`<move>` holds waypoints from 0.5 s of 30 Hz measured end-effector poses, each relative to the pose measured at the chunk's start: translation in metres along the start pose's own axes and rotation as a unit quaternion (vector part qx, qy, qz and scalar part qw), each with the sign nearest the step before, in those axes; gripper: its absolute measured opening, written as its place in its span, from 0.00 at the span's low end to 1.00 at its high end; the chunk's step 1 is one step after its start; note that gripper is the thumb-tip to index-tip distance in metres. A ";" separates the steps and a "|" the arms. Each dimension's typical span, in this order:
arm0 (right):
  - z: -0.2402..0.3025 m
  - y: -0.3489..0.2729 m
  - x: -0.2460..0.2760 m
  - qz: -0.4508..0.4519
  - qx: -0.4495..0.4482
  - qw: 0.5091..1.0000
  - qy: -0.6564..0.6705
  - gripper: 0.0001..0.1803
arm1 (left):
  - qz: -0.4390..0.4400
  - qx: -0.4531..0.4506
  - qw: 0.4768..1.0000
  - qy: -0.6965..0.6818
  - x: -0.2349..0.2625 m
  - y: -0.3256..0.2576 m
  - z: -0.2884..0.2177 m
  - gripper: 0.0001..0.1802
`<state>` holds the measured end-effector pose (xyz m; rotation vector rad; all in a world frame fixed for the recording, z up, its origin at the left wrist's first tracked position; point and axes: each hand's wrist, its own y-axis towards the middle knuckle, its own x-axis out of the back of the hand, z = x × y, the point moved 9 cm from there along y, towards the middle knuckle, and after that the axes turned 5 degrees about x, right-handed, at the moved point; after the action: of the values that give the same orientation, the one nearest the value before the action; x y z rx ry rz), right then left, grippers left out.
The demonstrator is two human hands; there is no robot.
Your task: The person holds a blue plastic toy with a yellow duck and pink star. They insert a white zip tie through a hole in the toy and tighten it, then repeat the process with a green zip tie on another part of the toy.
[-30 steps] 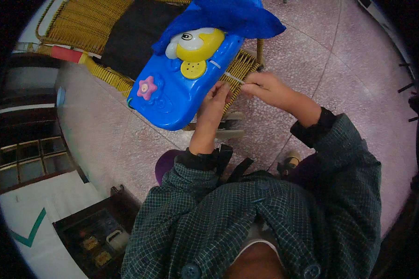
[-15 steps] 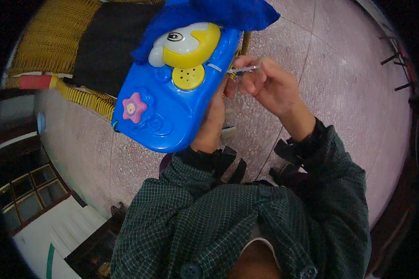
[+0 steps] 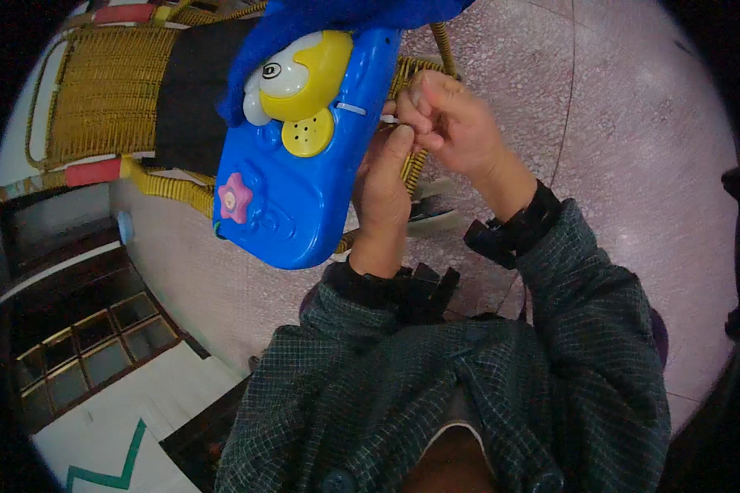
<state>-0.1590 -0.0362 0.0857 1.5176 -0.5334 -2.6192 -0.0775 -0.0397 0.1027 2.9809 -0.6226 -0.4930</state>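
Blue toy [image 3: 308, 185] steeper in view, long axis up-right; right fingers [image 3: 415, 121] curled, hold unclear

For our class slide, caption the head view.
Left hand and right hand work at a white strap on a blue plastic toy panel.

A dark green jacket [image 3: 436, 370], crossed by a fine pale grid, is worn across the lower centre. Its sleeves [image 3: 608, 304] are ended by black cuffs [image 3: 355, 281]; dark straps [image 3: 490, 243] are worn there. Round dark buttons [image 3: 337, 480] and a pale-edged neckline [image 3: 457, 426] are shown near the lower edge.
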 end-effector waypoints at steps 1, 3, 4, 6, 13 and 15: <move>0.000 0.001 0.002 -0.005 -0.002 1.000 0.004 0.16 | -0.013 0.017 1.000 -0.002 0.002 0.002 0.003 0.15; 0.000 0.003 0.003 -0.006 0.004 1.000 0.005 0.16 | -0.032 0.027 0.999 0.002 0.006 0.007 0.007 0.15; 0.000 0.004 0.003 -0.006 0.011 1.000 0.005 0.16 | -0.021 0.018 1.000 -0.003 0.004 0.008 0.006 0.15; -0.002 0.002 0.007 -0.022 0.013 1.000 -0.008 0.16 | -0.011 0.010 1.000 0.000 0.002 0.008 0.006 0.14; 0.006 -0.010 0.014 -0.056 0.044 0.997 -0.006 0.16 | -0.068 -0.020 0.996 0.060 0.006 0.003 0.007 0.12; 0.011 -0.011 0.016 -0.069 0.056 0.996 -0.010 0.17 | -0.044 0.022 0.998 0.028 0.000 0.003 0.018 0.11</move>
<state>-0.1751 -0.0263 0.0739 1.6166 -0.6064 -2.7546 -0.0845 -0.0417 0.0863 3.0615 -0.5071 -0.4048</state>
